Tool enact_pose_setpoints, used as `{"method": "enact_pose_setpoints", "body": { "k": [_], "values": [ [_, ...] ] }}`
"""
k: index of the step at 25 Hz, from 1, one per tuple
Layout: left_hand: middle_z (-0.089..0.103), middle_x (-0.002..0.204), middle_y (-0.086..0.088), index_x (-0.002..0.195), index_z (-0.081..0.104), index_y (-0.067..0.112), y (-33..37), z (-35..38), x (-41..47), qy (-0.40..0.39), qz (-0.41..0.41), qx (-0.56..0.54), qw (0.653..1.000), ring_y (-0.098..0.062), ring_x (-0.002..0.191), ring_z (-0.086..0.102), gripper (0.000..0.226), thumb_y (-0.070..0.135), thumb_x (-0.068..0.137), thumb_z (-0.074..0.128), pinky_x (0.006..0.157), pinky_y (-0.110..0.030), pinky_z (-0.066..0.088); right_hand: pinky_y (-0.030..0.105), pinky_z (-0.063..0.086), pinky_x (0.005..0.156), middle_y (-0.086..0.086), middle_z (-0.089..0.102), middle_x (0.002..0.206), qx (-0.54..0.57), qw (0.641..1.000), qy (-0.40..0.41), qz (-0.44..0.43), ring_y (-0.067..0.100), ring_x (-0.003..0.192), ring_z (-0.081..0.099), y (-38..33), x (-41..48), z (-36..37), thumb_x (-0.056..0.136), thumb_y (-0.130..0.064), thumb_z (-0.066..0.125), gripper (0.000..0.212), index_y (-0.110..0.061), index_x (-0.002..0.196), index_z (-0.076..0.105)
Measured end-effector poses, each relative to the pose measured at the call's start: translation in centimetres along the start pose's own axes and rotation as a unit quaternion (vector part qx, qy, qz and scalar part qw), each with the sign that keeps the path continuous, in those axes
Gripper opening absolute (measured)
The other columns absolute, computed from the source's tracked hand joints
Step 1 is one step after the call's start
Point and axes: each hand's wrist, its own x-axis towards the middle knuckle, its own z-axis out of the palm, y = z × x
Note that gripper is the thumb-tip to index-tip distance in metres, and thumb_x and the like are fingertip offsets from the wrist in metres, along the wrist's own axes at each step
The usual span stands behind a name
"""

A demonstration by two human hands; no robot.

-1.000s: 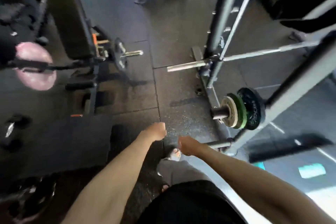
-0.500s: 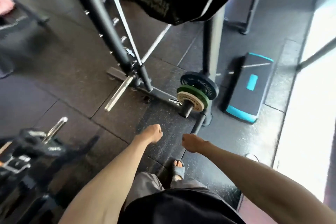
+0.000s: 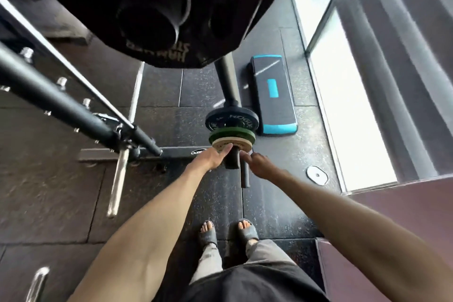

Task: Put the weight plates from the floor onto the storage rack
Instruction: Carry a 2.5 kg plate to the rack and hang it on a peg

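Dark rubber floor tiles [image 3: 61,191] run under the rack. Left hand [image 3: 210,158] lays straight fingers against the tan plate [image 3: 245,146], outermost on the rack's low peg [image 3: 231,162]; right hand [image 3: 262,167] hangs relaxed, holding nothing, just right of the peg. Behind the tan plate sit a green plate [image 3: 230,135] and a black plate [image 3: 231,119]. A small silver plate [image 3: 317,175] lies on the floor well to the right, near a blue-edged step platform [image 3: 272,95]

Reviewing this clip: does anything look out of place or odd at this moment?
A small pale plate lies flat on the floor by the window, apart from the stacked plates on the rack's peg. The left hand touches that stack and the right hand hovers beside it. Nothing looks damaged or spilled.
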Motion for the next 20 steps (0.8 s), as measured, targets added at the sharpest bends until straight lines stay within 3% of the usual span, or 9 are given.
{"method": "enact_pose_setpoints", "body": {
  "k": [3, 7, 9, 11, 14, 17, 20],
  "values": [
    [0.062, 0.132, -0.019, 0.131, 0.061, 0.005, -0.5, -0.7, 1.0, -0.004, 0.021, 0.023, 1.000, -0.034, 0.124, 0.058, 0.101, 0.085, 0.084, 0.019, 0.109, -0.045, 0.041, 0.042, 0.039, 0.107, 0.017, 0.056, 0.136, 0.044, 0.999, 0.020, 0.021, 0.035, 0.125, 0.053, -1.8, 0.9, 0.5, 0.104, -0.054, 0.023, 0.060, -0.013, 0.139, 0.050],
    [0.068, 0.122, -0.018, 0.126, 0.064, 0.008, -0.9, -1.1, 2.4, -0.014, 0.027, 0.016, 0.999, -0.033, 0.113, 0.063, 0.096, 0.084, 0.085, 0.022, 0.104, -0.046, 0.045, 0.047, 0.039, 0.111, 0.016, 0.054, 0.140, 0.069, 0.996, 0.051, 0.029, 0.034, 0.129, 0.051, -2.6, 2.5, 0.8, 0.102, -0.059, 0.021, 0.062, -0.020, 0.140, 0.050],
    [0.067, 0.121, -0.020, 0.129, 0.061, 0.004, -0.5, -1.4, 2.9, -0.024, 0.037, 0.010, 0.999, -0.034, 0.111, 0.064, 0.088, 0.075, 0.092, 0.024, 0.101, -0.044, 0.046, 0.046, 0.039, 0.110, 0.017, 0.052, 0.141, 0.063, 0.997, 0.035, 0.029, 0.035, 0.130, 0.050, -3.1, 2.6, 0.2, 0.106, -0.047, 0.023, 0.050, -0.022, 0.144, 0.046],
    [0.068, 0.112, -0.020, 0.127, 0.060, 0.003, 0.2, -2.2, 3.3, -0.035, 0.043, 0.010, 0.998, -0.031, 0.098, 0.066, 0.084, 0.072, 0.095, 0.025, 0.091, -0.040, 0.048, 0.043, 0.039, 0.109, 0.020, 0.051, 0.142, 0.046, 0.999, 0.021, 0.021, 0.036, 0.130, 0.049, -3.2, 3.2, -0.6, 0.109, -0.030, 0.029, 0.042, -0.019, 0.147, 0.043],
    [0.066, 0.087, -0.014, 0.113, 0.059, 0.006, 1.2, -3.5, 4.1, -0.050, 0.032, 0.018, 0.998, -0.023, 0.068, 0.059, 0.074, 0.071, 0.096, 0.026, 0.062, -0.032, 0.044, 0.044, 0.040, 0.108, 0.019, 0.054, 0.140, 0.055, 0.998, 0.020, 0.023, 0.035, 0.126, 0.053, -3.4, 4.7, -2.0, 0.106, -0.043, 0.030, 0.045, -0.024, 0.142, 0.050],
    [0.062, 0.080, -0.011, 0.096, 0.056, 0.008, 2.1, -4.5, 4.9, -0.049, 0.033, 0.007, 0.998, -0.024, 0.070, 0.059, 0.069, 0.069, 0.096, 0.026, 0.058, -0.030, 0.041, 0.041, 0.041, 0.107, 0.018, 0.056, 0.137, 0.029, 0.999, 0.023, 0.021, 0.034, 0.125, 0.053, -3.9, 5.9, -3.1, 0.107, -0.045, 0.025, 0.050, -0.020, 0.140, 0.052],
    [0.055, 0.067, -0.008, 0.086, 0.059, 0.007, 2.6, -5.5, 6.3, -0.053, 0.039, 0.016, 0.998, -0.021, 0.053, 0.049, 0.070, 0.071, 0.094, 0.032, 0.054, -0.029, 0.040, 0.041, 0.042, 0.104, 0.018, 0.057, 0.133, 0.013, 0.999, 0.019, 0.026, 0.034, 0.121, 0.055, -4.0, 6.8, -3.8, 0.107, -0.047, 0.023, 0.051, -0.022, 0.142, 0.050]
  ]
}}
